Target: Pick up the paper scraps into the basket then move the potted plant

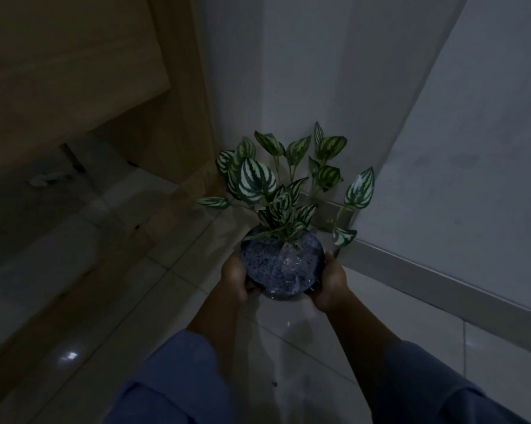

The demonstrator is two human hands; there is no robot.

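The potted plant [281, 264] has striped green-and-white leaves and a round dark pot topped with pale speckled gravel. I hold it in front of me above the tiled floor, near a corner of the room. My left hand [235, 278] clasps the pot's left side and my right hand [331, 283] clasps its right side. Both arms wear blue sleeves. No paper scraps and no basket appear in the dim view.
A white wall with a grey skirting board [441, 283] runs along the right. A wooden cabinet panel [178, 117] stands at the left of the corner. Glossy white floor tiles [120, 316] spread below, with small pale objects [44, 179] under the furniture at far left.
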